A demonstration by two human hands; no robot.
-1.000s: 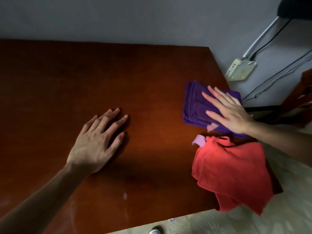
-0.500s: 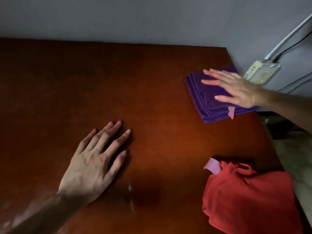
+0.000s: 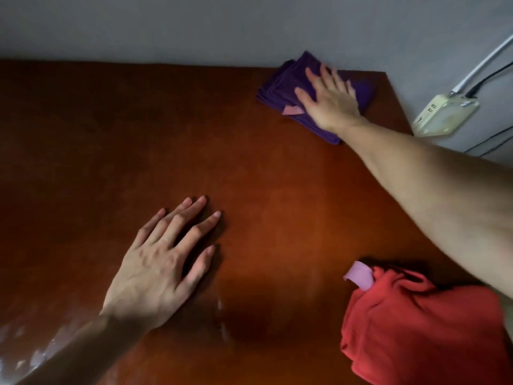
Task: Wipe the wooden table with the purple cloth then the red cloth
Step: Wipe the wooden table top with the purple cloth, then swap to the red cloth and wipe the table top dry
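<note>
A folded purple cloth (image 3: 280, 87) with a pink tag lies at the far right corner of the dark wooden table (image 3: 111, 140), touching the wall. My right hand (image 3: 330, 101) presses flat on top of it, fingers spread and pointing away from me. My left hand (image 3: 163, 262) rests palm down on the bare wood near the middle front, holding nothing. A crumpled red cloth (image 3: 416, 329) with a pink tag sits at the near right, under my right forearm.
A grey wall (image 3: 194, 26) runs along the table's far edge. A cream power adapter (image 3: 444, 113) with cables hangs on the wall just past the right corner. Pale smears (image 3: 33, 354) mark the wood at the near left.
My right hand has slid the purple cloth away from me, up to the far right corner by the wall. My left hand has stayed flat on the table.
</note>
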